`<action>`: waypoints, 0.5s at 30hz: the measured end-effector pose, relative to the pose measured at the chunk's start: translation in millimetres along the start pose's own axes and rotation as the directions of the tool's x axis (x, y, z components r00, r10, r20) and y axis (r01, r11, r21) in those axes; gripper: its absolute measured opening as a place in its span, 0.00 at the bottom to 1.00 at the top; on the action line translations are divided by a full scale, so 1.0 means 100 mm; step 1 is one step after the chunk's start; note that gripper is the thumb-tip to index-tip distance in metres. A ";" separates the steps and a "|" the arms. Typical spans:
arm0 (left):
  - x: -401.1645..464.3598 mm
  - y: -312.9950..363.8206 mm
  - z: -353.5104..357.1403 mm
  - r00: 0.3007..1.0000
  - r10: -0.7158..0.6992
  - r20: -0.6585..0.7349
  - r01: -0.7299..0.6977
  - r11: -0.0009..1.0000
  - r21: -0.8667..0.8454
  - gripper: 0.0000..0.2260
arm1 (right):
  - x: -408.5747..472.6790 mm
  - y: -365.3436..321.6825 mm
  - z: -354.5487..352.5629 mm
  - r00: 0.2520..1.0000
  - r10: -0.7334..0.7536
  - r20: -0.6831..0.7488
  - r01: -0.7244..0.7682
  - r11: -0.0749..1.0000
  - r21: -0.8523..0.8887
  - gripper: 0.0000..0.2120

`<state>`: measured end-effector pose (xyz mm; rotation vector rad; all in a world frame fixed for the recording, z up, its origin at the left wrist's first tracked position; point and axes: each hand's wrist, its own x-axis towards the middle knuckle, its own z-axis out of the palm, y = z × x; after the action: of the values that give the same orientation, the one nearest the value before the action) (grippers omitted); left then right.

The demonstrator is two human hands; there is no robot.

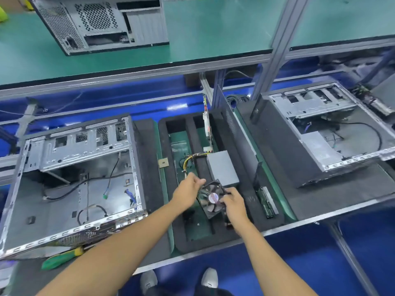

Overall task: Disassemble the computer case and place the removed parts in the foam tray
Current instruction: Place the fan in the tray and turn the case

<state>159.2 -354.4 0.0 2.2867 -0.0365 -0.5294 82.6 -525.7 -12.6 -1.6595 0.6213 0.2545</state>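
A black cooling fan (210, 199) with a red and white hub label hangs tilted over the black foam tray (241, 184). My left hand (189, 192) grips its upper left edge. My right hand (234, 202) holds its right side, fingers curled over the frame. The opened computer case (70, 180) lies on its side at the left, loose cables inside. In the tray a grey power supply (222, 167) with yellow and black wires sits just behind the fan. A circuit card (207, 124) stands upright in a slot, and a memory stick (267, 202) lies in the right slot.
A green-handled screwdriver (62, 257) lies at the bench's front edge below the case. A dark side panel (237, 129) leans against the tray's right side. Another open case (329, 129) lies at the right, and a third case (102, 22) stands on the green upper shelf.
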 end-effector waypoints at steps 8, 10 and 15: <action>0.04 -0.02 0.13 0.992 -0.033 -0.124 0.031 0.999 -0.015 0.09 | 0.09 0.20 -0.49 0.907 0.069 -0.416 -0.086 0.996 -0.023 0.11; 0.04 -0.05 0.14 0.987 -0.092 -0.129 0.064 0.976 -0.208 0.07 | 0.08 0.22 -0.52 0.892 0.104 -0.439 -0.101 0.994 0.031 0.10; -0.07 -0.24 0.17 0.966 -0.231 -0.119 0.149 0.867 -0.476 0.07 | 0.06 0.13 -0.35 0.959 0.078 -0.273 -0.039 0.989 0.144 0.08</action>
<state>142.8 -347.6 -24.7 1.8603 0.3709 -0.3859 74.3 -561.7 -19.2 -1.5572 0.8810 0.0184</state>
